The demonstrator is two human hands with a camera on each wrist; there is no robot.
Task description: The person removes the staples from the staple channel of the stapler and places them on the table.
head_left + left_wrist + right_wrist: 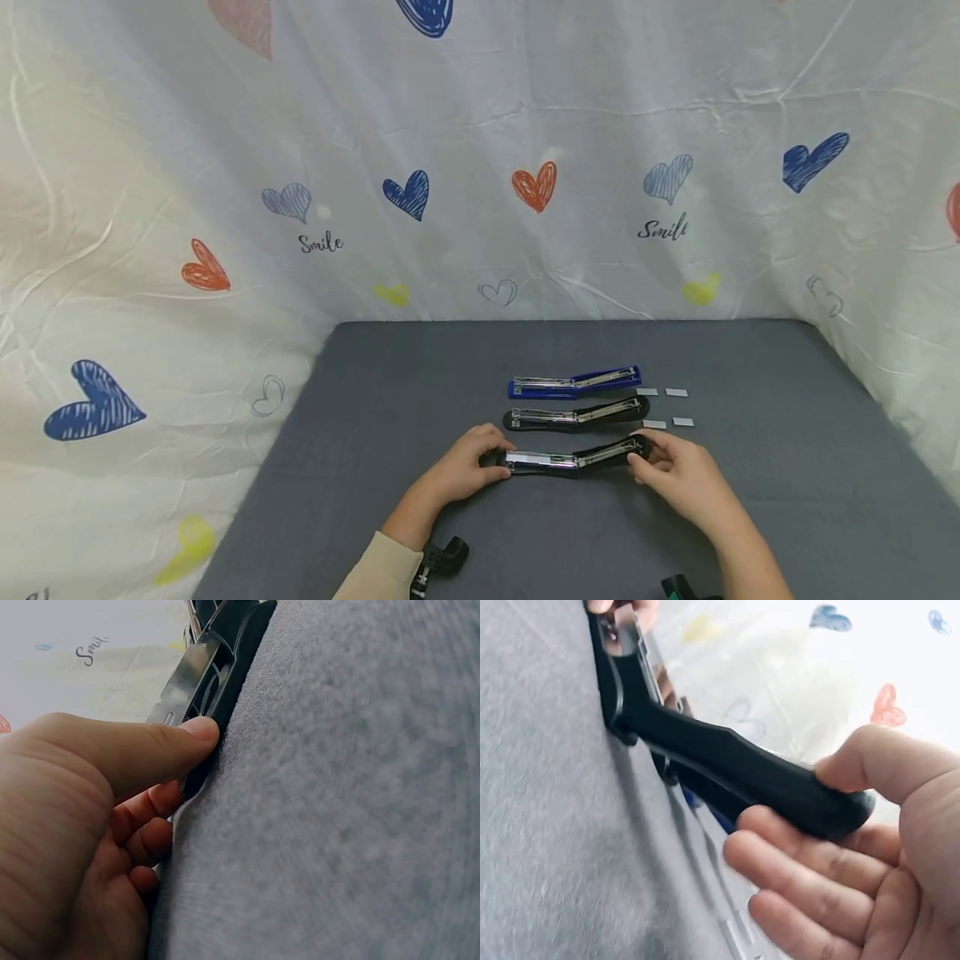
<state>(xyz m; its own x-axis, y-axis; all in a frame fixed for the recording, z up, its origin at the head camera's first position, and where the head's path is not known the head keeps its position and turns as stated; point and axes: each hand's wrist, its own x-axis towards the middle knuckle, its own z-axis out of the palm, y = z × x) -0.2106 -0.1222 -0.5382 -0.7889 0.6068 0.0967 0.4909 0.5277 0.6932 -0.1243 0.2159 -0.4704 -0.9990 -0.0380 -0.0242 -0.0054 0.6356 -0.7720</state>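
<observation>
The left hand pinches one end of the near stapler, unfolded in front of the middle stapler; the right hand pinches the other. Behind the middle stapler lies the blue stapler; pale strips lie near its right end.

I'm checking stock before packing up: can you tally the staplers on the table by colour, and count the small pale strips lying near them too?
Black staplers: 2
Blue stapler: 1
Small pale strips: 4
Total: 7
</observation>
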